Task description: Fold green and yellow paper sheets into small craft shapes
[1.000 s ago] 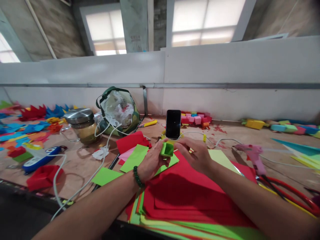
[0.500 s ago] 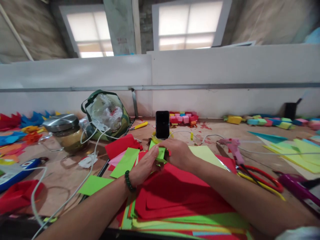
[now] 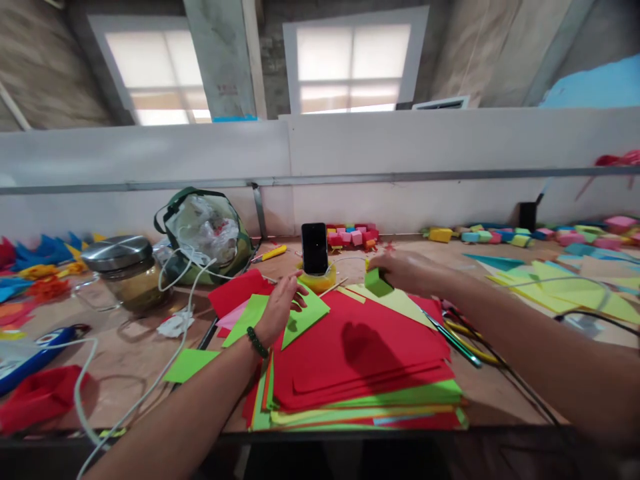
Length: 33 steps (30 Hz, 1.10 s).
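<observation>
A small folded green paper piece (image 3: 379, 283) is gripped in the fingers of my right hand (image 3: 405, 269), raised above the right back of the paper stack. My left hand (image 3: 283, 303) is open, its fingers loosely apart over a flat green paper sheet (image 3: 311, 313); whether it touches the sheet I cannot tell. Under both hands lies a stack of red paper (image 3: 360, 360) with green and yellow sheets at its edges. Another green sheet (image 3: 193, 364) lies left of my left forearm.
A phone (image 3: 315, 248) stands behind the stack on a yellow holder. At left are a glass jar with tea (image 3: 125, 280), a bag (image 3: 205, 233) and white cables. Scissors (image 3: 457, 340) lie at right. Small coloured paper blocks (image 3: 353, 235) line the wall.
My hands were together around green paper; now they are apart. The right hand has moved right with the folded green piece, and the left has opened over the sheet. The view has shifted.
</observation>
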Motion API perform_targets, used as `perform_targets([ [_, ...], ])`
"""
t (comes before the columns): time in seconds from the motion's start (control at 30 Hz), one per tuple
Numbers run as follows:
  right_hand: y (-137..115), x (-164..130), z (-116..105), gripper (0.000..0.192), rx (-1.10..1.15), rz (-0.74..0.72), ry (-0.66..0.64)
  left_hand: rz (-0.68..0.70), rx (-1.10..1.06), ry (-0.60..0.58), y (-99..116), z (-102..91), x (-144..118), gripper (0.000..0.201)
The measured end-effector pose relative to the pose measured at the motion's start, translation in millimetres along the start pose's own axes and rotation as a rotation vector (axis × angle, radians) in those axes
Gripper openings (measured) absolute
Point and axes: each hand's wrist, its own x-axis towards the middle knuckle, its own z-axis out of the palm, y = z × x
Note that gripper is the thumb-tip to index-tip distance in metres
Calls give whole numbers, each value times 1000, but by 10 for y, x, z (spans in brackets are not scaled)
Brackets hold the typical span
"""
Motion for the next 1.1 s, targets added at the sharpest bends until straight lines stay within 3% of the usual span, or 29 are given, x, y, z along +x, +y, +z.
perform_targets([
  [0.2, -116, -478, 396, 18, -16, 57, -70, 160, 367, 30, -13, -52, 35, 38],
  [0.37, 74, -625, 536, 21, 62, 149, -127, 201, 500, 28, -18, -71, 51, 22],
  [0.47, 185, -648, 676, 25, 140, 148, -54, 228, 587, -1, -19, -31, 10, 20],
  [0.6, 144, -648, 817, 36, 219, 147, 93, 295, 786, -87, -7, 17, -50, 23],
  [0.87, -44, -631, 804, 44, 270, 228, -15, 360, 896, -128, 11, 47, -98, 23],
  [1.0, 151, -649, 635, 47, 193, 287, 5, 360, 955, -216, 289, 10, -155, 26],
  [1.1, 381, -685, 537, 47, 29, 251, -119, 317, 1063, -219, 574, -117, -165, 29],
])
